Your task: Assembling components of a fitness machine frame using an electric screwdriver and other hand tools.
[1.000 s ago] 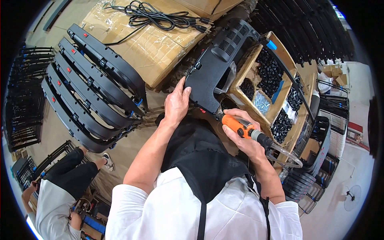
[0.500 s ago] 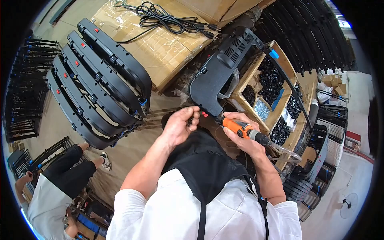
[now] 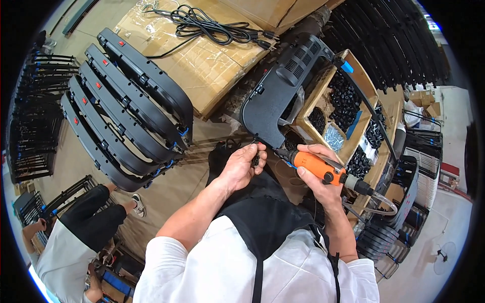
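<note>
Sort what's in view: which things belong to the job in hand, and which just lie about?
Likely part of the job:
orange power tool in the right hand
small dark pieces in the left hand
black plastic cover beside both hands
parts box

Apparently just lying about:
coiled cable
cardboard box
fan

left fingers [image 3: 262,155] curled, right fingers [image 3: 317,148] wrapped round

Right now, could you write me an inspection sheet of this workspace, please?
Surface: brown taped cardboard box; tan compartmented tray.
Work things: curved black plastic housing with vents; orange handheld power tool.
Clutter: silver screws and black parts in the tray.
Hands: left hand curled around small dark pieces near the housing; right hand grips the tool.
Cables: looped black cord on the box.
Surroundings: five curved black plastic frames; co-worker in a white shirt.
</note>
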`<action>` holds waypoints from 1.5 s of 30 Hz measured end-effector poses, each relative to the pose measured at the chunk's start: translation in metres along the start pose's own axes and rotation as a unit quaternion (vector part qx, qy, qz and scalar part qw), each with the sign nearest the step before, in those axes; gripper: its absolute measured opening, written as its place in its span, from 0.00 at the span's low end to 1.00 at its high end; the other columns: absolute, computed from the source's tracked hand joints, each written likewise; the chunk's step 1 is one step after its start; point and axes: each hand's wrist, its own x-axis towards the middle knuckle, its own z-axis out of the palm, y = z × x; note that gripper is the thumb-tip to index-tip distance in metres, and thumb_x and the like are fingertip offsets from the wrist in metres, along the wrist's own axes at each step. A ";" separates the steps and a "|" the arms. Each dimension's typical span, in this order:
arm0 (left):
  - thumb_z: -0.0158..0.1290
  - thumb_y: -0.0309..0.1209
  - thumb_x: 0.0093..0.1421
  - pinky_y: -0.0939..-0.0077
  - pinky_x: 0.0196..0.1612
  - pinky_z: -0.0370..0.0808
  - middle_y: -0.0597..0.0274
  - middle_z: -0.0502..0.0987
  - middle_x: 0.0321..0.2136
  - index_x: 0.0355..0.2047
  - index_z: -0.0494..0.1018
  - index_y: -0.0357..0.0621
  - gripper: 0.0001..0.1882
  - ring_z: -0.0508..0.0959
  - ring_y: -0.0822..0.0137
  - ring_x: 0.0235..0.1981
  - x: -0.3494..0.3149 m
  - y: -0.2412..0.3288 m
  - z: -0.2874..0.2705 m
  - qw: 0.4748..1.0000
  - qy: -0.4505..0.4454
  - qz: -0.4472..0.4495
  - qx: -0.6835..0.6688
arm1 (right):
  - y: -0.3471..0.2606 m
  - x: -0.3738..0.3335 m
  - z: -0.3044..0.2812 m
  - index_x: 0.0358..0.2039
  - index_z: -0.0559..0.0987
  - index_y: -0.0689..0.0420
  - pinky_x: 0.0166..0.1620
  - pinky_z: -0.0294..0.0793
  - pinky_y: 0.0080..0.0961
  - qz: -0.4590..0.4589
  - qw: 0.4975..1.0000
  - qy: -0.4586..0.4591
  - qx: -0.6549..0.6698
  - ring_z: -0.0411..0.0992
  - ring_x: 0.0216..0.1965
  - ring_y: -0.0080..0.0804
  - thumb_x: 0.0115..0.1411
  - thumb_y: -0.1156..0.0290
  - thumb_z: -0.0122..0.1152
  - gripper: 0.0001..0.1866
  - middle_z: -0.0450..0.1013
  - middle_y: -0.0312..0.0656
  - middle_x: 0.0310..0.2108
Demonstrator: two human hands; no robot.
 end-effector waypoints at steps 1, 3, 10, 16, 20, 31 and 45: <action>0.47 0.42 0.80 0.77 0.36 0.71 0.67 0.78 0.37 0.51 0.76 0.43 0.16 0.75 0.72 0.34 0.000 0.001 0.000 1.000 -0.015 0.001 -0.003 | 0.000 0.000 0.000 0.58 0.77 0.60 0.64 0.76 0.37 0.000 1.000 0.001 0.024 0.78 0.59 0.38 0.60 0.78 0.74 0.26 0.79 0.49 0.57; 0.48 0.41 0.80 0.77 0.36 0.71 0.67 0.78 0.38 0.50 0.76 0.43 0.15 0.75 0.72 0.35 0.001 0.004 0.002 1.000 -0.011 -0.012 -0.007 | -0.001 -0.001 -0.001 0.59 0.76 0.61 0.64 0.76 0.38 -0.001 0.999 0.003 0.047 0.78 0.59 0.38 0.60 0.79 0.74 0.27 0.79 0.50 0.57; 0.53 0.41 0.78 0.78 0.34 0.73 0.69 0.78 0.34 0.46 0.79 0.45 0.13 0.75 0.74 0.32 0.010 -0.004 -0.005 0.998 -0.056 -0.012 -0.033 | -0.003 -0.004 0.001 0.59 0.74 0.61 0.64 0.76 0.39 -0.004 0.997 0.000 0.075 0.77 0.60 0.40 0.60 0.79 0.74 0.27 0.79 0.52 0.57; 0.53 0.41 0.77 0.79 0.30 0.70 0.72 0.75 0.30 0.44 0.77 0.47 0.12 0.73 0.74 0.29 0.010 -0.007 0.004 0.993 0.004 -0.055 -0.100 | 0.003 -0.006 0.005 0.59 0.75 0.60 0.65 0.76 0.39 -0.010 0.998 -0.006 0.057 0.77 0.61 0.41 0.60 0.79 0.74 0.27 0.79 0.51 0.57; 0.52 0.41 0.78 0.80 0.28 0.70 0.71 0.75 0.30 0.43 0.76 0.47 0.12 0.73 0.74 0.28 0.012 -0.011 0.011 0.993 0.022 -0.054 -0.104 | 0.013 -0.006 0.011 0.58 0.76 0.60 0.64 0.77 0.37 -0.005 0.999 -0.008 0.046 0.78 0.60 0.39 0.59 0.79 0.75 0.27 0.79 0.49 0.57; 0.51 0.41 0.78 0.78 0.32 0.72 0.69 0.76 0.31 0.46 0.76 0.46 0.13 0.74 0.73 0.30 0.009 -0.009 0.012 0.988 0.005 -0.032 -0.153 | 0.002 -0.001 0.019 0.60 0.73 0.60 0.65 0.76 0.41 -0.003 0.999 -0.034 -0.010 0.76 0.62 0.43 0.60 0.81 0.73 0.29 0.78 0.54 0.59; 0.48 0.38 0.80 0.81 0.26 0.69 0.70 0.77 0.29 0.51 0.77 0.41 0.14 0.72 0.76 0.24 -0.001 -0.014 -0.011 0.998 -0.026 0.012 0.063 | 0.008 0.032 0.051 0.59 0.78 0.59 0.62 0.78 0.31 -0.007 0.999 -0.006 -0.036 0.80 0.56 0.32 0.62 0.76 0.74 0.25 0.80 0.44 0.58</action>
